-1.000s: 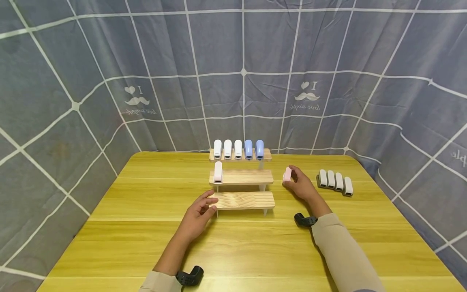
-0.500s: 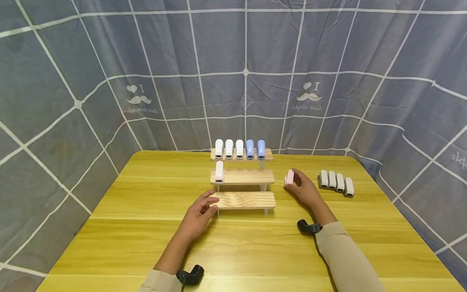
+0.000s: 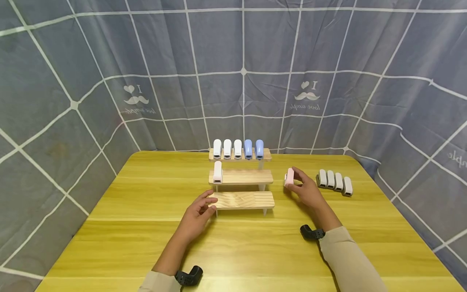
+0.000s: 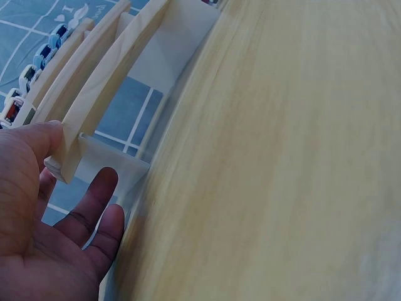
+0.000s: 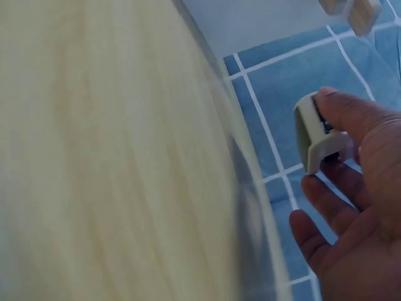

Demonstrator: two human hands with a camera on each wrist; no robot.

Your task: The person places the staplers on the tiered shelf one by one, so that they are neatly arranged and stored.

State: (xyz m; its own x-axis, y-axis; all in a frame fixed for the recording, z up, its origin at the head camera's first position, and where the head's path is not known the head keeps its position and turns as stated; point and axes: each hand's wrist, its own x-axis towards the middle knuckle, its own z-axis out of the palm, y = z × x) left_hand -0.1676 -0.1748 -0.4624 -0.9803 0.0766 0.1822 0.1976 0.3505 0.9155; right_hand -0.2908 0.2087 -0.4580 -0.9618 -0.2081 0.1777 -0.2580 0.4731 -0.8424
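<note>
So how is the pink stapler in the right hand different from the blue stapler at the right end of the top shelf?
Colour: the pink stapler is pale pink, while the blue stapler is light blue.
Place: the blue stapler sits on the top shelf; the pink stapler is off to the right.
Touch: the right hand holds the pink stapler, but no hand touches the blue stapler.
Both look like small staplers.

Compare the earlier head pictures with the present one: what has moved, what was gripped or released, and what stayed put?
The right hand has drawn slightly towards the person and to the right, bringing the pink stapler with it. Nothing was newly gripped or released. The left hand stayed at the left end of the front shelf; the four white staplers remained in their row.
</note>
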